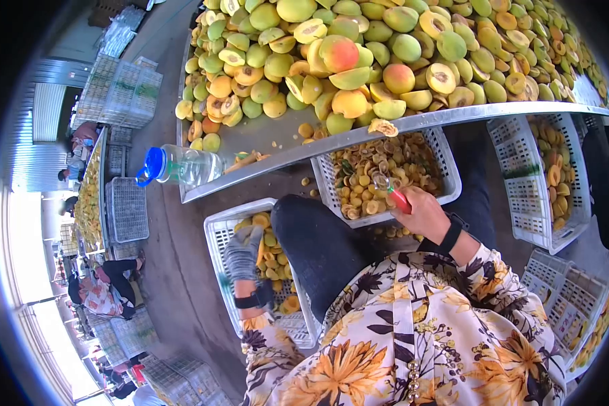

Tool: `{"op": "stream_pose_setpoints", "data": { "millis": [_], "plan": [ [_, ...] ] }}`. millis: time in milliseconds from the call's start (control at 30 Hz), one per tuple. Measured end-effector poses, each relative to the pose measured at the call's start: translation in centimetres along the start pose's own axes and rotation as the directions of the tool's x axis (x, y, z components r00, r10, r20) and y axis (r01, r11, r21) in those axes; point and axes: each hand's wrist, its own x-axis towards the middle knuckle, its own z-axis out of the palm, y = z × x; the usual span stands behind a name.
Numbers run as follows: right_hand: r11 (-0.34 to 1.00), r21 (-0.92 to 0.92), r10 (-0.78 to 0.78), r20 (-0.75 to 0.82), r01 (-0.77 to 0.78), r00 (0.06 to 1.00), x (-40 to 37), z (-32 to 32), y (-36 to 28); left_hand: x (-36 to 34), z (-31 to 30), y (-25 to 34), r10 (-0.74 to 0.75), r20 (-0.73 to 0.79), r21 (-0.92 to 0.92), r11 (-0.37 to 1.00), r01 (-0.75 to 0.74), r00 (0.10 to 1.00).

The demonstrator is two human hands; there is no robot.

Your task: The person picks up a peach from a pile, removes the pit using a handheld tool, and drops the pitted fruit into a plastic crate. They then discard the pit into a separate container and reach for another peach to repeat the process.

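Observation:
My left hand (pixel 242 254), in a grey knit glove, is over the left white crate (pixel 216 233), fingers stretched out beside yellow peach halves (pixel 275 262). I see no fruit in its grasp. Bare and closed, my right hand (pixel 421 215) grips the red handle of a pitting spoon (pixel 400 201). The spoon's metal tip points up and left, above a second white crate (pixel 451 172) of pits and scraps (pixel 365 193). Beyond both hands, a metal table (pixel 264 132) bears a large heap of whole and halved peaches (pixel 399 49).
A clear bottle with a blue cap (pixel 157 162) lies at the table's left corner. One peach piece (pixel 384 127) rests on the table rim. At right stand more crates (pixel 521 172) with fruit. Stacked crates (pixel 118 91) and several people (pixel 105 287) are at left.

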Motion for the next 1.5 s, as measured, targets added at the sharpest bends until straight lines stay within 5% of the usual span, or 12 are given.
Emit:
{"op": "stream_pose_setpoints", "data": {
  "millis": [200,500,767,833,1000,1100,1200,1267,1333,1400,1467,1500],
  "plan": [
    [0.997,0.044,0.064,0.04,-0.065,0.997,-0.3,-0.4,-2.0,4.3,-1.7,11.1,0.45,-0.152,-0.218,0.853,-0.474,0.88],
    [0.892,0.379,0.236,0.079,-0.248,0.969,-3.4,-1.8,-1.1,12.4,7.6,27.6,0.507,-0.055,0.141,0.857,-0.496,0.86],
    [0.468,0.832,0.239,0.205,-0.298,0.949,1.7,-4.6,-5.3,4.2,5.5,21.4,0.443,0.019,-0.731,0.618,-0.29,0.896],
    [0.25,0.905,0.177,0.308,-0.345,0.935,3.3,-4.5,-6.3,0.8,6.0,20.2,0.778,-0.27,-0.454,0.417,-0.788,0.567],
    [0.182,0.926,0.073,0.324,-0.332,0.943,4.0,-2.4,-8.0,-4.5,6.3,19.6,0.798,-0.093,-0.391,0.521,-0.759,0.596],
    [0.106,0.925,0.055,0.36,-0.364,0.931,3.3,-2.7,-8.5,-5.2,7.7,19.7,0.541,-0.071,-0.989,0.071,-0.13,0.838],
    [0.199,0.895,0.04,0.4,-0.4,0.916,2.8,-1.8,-8.1,-4.8,8.8,19.1,0.491,0.303,-0.948,0.066,0.312,0.817],
    [0.412,0.831,0.093,0.371,-0.375,0.924,2.5,-0.8,-7.4,-4.2,9.7,18.9,0.427,0.365,-0.928,0.097,0.36,0.827],
    [0.938,0.252,-0.162,-0.288,0.238,0.944,2.5,0.5,-6.8,-3.9,9.8,19.6,0.064,0.369,-0.928,0.092,0.362,0.927],
    [0.954,0.293,-0.025,-0.155,0.07,0.988,1.8,-0.3,-6.9,-3.2,10.8,18.3,0.108,0.317,-0.948,0.056,0.312,0.942],
    [0.953,0.299,0.033,0.041,-0.044,0.999,1.0,-1.0,-6.8,-3.2,11.2,17.6,0.478,-0.2,-0.809,0.411,-0.419,0.855],
    [0.963,0.269,0.02,0.048,-0.032,0.999,0.4,-1.0,-6.9,-3.8,10.4,18.3,0.321,0.206,-0.978,0.05,0.2,0.924]
  ]
}}
